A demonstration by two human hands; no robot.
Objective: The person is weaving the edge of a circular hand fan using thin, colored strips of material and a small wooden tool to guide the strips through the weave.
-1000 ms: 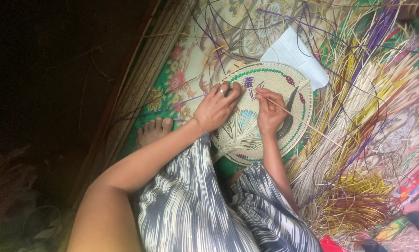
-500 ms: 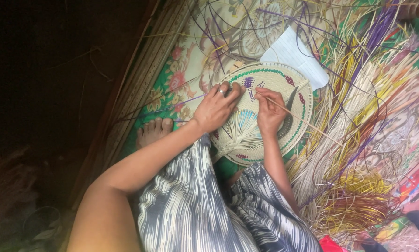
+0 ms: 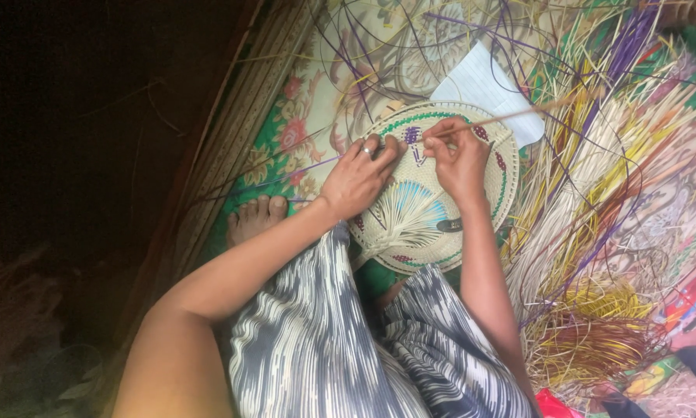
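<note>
A round woven disc [image 3: 410, 232], cream with green, purple and red stitches, lies on my lap and the mat. My left hand [image 3: 358, 179], a ring on one finger, presses the disc's upper left edge. My right hand [image 3: 460, 159] pinches a thin tan reed strand [image 3: 510, 116] at the disc's top, next to the purple pattern [image 3: 414, 138]. The strand runs up and to the right. A small dark tool [image 3: 448, 225] lies on the disc below my right wrist.
Heaps of loose cream, yellow, purple and red strands [image 3: 596, 201] cover the floor at right. A white sheet of paper [image 3: 487, 89] lies behind the disc on a floral mat [image 3: 301, 131]. My bare foot [image 3: 255, 217] rests at left; beyond it is dark.
My right hand has turned and shifted up and right. The strand swung from pointing down-right to pointing up-right. The dark tool now shows lower on the disc. The left hand stayed put.
</note>
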